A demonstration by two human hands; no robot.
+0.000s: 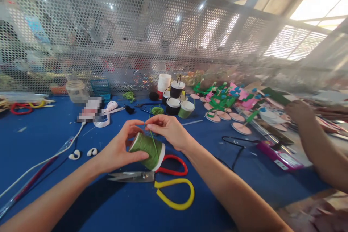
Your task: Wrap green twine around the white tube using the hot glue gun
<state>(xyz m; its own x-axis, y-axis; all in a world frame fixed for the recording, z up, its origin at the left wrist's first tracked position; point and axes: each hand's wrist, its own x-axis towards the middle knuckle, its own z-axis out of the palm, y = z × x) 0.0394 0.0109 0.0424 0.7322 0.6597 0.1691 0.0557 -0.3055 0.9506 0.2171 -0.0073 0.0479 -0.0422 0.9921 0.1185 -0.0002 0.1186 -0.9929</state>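
Note:
My left hand (pixel 121 146) is closed around a small cup (pixel 146 150) wrapped in green yarn, tilted on its side with its white rim toward the lower right. Between the fingertips of my right hand (pixel 168 130), pinched just above the cup, runs a strand of green yarn (pixel 152 136) that crosses the wrapped side. Beneath the cup lie large scissors (pixel 174 194) with one red and one yellow handle, blades pointing left. Beyond my hands sits a loose bundle of green yarn (pixel 157 110).
Small wrapped buckets (pixel 173 106) and a stack of white cups (pixel 164 81) stand at the back. Green and pink paper pieces on round bases (pixel 240 127) fill the right, where another person's arm (pixel 310 141) reaches in. A purple power strip (pixel 280 156) and white earbuds (pixel 74 154) lie on the blue table.

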